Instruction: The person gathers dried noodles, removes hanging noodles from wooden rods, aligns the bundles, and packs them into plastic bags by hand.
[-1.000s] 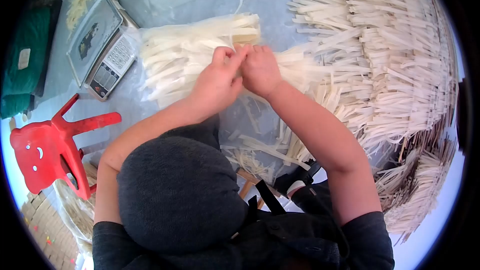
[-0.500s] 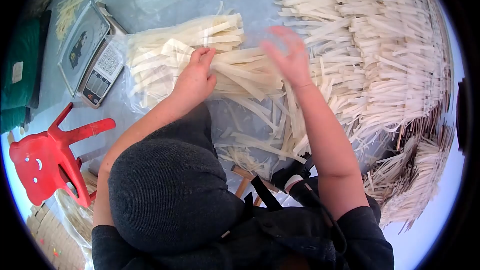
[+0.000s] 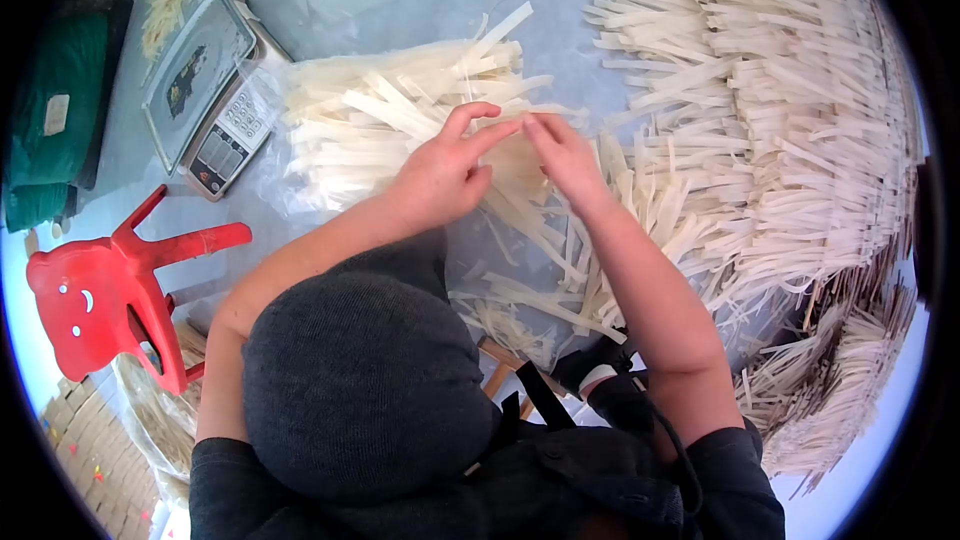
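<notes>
A bundle of pale, flat dried strips (image 3: 340,125) lies partly inside a clear plastic bag (image 3: 285,195). Over the bundle's right part is my left hand (image 3: 440,175), its index finger stretched out and its thumb apart. My right hand (image 3: 568,165) is closed just beside it, with fingertips meeting the left index fingertip above the loose strip ends. Whether anything thin is pinched there I cannot make out. Beneath and between both hands, more strips fan out toward the right.
A large layered pile of strips (image 3: 770,140) fills the right side. At the left stand a digital scale (image 3: 225,130) and a tipped red stool (image 3: 95,300) with a smiling design. A green bundle (image 3: 55,100) lies at the far left. Loose strips (image 3: 530,295) lie on the grey surface near my body.
My right hand has come left and its fingers have closed against my left fingertip. My left hand has lifted and shifted right over the strips. The whole view has shifted slightly.
</notes>
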A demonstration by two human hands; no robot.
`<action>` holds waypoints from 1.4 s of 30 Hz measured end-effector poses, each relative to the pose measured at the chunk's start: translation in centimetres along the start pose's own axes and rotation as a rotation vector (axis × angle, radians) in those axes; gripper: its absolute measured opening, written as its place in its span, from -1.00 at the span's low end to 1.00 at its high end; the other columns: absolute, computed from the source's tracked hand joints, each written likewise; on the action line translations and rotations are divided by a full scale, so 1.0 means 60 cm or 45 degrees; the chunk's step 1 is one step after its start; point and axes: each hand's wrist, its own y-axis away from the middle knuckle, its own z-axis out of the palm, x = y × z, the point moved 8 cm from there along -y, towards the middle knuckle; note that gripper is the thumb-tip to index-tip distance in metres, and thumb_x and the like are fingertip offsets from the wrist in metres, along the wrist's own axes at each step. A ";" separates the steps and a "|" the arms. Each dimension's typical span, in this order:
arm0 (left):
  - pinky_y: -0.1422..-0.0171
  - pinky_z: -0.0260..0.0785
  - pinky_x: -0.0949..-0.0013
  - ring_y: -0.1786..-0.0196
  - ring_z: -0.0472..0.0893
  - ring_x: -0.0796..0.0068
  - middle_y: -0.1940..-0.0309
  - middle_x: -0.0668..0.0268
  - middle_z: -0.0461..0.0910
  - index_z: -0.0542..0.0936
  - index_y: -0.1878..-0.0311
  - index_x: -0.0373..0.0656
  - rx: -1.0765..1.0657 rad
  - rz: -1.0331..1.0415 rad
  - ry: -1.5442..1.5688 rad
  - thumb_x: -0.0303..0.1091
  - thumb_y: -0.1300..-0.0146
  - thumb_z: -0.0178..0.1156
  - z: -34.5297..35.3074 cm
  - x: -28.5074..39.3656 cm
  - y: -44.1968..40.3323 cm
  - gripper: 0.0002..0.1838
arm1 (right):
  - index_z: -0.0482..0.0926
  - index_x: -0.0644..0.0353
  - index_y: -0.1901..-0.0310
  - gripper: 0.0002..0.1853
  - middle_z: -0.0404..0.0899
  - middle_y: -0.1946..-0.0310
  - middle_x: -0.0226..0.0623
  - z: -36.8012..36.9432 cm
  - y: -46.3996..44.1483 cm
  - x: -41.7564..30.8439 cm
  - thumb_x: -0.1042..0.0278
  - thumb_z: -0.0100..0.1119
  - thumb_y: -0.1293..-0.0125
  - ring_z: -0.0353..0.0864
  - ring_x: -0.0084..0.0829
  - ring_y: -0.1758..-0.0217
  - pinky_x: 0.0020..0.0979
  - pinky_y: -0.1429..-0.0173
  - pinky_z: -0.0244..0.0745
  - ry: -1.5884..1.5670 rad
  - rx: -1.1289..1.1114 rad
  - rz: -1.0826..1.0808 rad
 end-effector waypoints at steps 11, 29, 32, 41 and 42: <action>-0.40 0.21 0.16 -0.25 0.46 0.26 -0.18 0.14 0.51 0.54 -0.21 -0.07 0.923 -0.558 -0.593 -0.05 -0.32 0.17 -0.314 -0.295 0.135 -0.53 | 0.42 0.28 -0.26 -0.33 0.42 -0.26 -0.21 -0.014 0.029 0.148 -0.20 -0.10 -0.43 0.38 -0.38 -0.27 -0.37 -0.37 0.19 -0.623 0.223 0.480; -0.49 0.07 0.17 -0.46 0.21 0.03 -0.39 -0.08 0.24 0.18 -0.46 -0.24 0.753 -0.891 -0.597 0.10 -0.18 0.28 -0.269 -0.298 0.162 -0.09 | 0.48 0.23 -0.16 -0.47 0.49 -0.16 -0.07 -0.057 -0.021 -0.036 -0.05 0.01 -0.37 0.51 -0.22 -0.17 -0.28 -0.21 0.40 0.029 0.226 -0.030; -0.54 -0.01 0.17 -0.50 0.16 0.06 -0.43 0.05 0.23 0.26 -0.44 -0.13 0.650 -0.150 -0.561 -0.22 -0.15 0.28 -0.257 -0.179 0.094 -0.23 | 0.51 0.14 -0.16 -0.49 0.53 -0.11 -0.11 -0.066 -0.077 -0.138 0.03 0.15 -0.26 0.52 -0.11 -0.11 -0.23 -0.18 0.41 0.252 0.409 -0.625; -0.47 0.14 0.15 -0.35 0.31 0.11 -0.27 0.24 0.41 0.57 -0.17 0.07 0.029 -0.173 -0.439 -0.38 0.01 0.29 -0.191 -0.161 0.048 -0.44 | 0.72 0.13 0.26 -0.75 0.65 0.32 -0.36 -0.033 -0.126 -0.157 0.13 0.35 -0.16 0.54 -0.40 0.25 -0.39 0.04 0.45 0.884 -0.311 -0.697; -0.46 0.15 0.16 -0.33 0.32 0.13 -0.23 0.26 0.44 0.59 -0.13 0.05 0.053 -0.152 -0.491 -0.36 0.01 0.30 -0.191 -0.157 0.050 -0.48 | 0.72 0.13 0.26 -0.75 0.65 0.32 -0.36 -0.058 -0.123 -0.147 0.13 0.35 -0.16 0.54 -0.40 0.25 -0.39 0.04 0.45 0.887 -0.317 -0.692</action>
